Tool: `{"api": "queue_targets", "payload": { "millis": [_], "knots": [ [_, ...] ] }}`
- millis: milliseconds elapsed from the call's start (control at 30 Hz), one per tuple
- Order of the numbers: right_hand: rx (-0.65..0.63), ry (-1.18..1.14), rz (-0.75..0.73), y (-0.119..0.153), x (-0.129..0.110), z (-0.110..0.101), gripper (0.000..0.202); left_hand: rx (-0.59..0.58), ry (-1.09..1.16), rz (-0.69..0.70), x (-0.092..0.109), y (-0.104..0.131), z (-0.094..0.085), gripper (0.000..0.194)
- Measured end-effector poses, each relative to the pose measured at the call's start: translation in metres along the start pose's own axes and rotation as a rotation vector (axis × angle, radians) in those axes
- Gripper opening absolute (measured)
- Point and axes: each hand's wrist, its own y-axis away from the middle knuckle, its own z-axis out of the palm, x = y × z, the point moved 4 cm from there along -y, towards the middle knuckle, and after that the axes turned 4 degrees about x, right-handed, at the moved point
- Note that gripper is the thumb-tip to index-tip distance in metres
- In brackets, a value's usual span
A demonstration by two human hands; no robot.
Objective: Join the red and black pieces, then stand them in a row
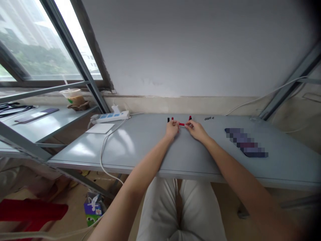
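Note:
A thin red rod (181,124) lies level between my two hands above the grey desk; it is too small to tell what kind of rod. My left hand (172,129) has its fingers closed around the rod's left end. My right hand (196,130) pinches the other end between the fingertips. Just behind my left hand, a short black cylinder (168,119) and the red top of another piece (172,118) show. Beyond my right hand is a red-and-black piece (190,117), partly hidden by the fingers. Several tiny dark parts (209,118) lie farther right.
A flat dark item, blurred by pixels (247,144), lies on the desk (190,160) at right. At left are a white power strip (112,116), a white flat square (100,128) and a cable (102,147) running over the front edge. A drink cup (75,97) stands on the neighbouring desk.

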Motion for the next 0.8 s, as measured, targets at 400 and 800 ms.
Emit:
{"api": "queue_targets", "payload": {
  "millis": [400,800],
  "knots": [
    [0.028,0.194,-0.054,0.001,0.003,-0.003,0.012,0.045,-0.058,0.039,-0.006,-0.006,-0.001,0.004],
    [-0.046,0.357,0.401,-0.023,0.057,-0.017,0.004,-0.006,-0.205,0.131,-0.013,-0.012,0.004,0.016]
  ]
}}
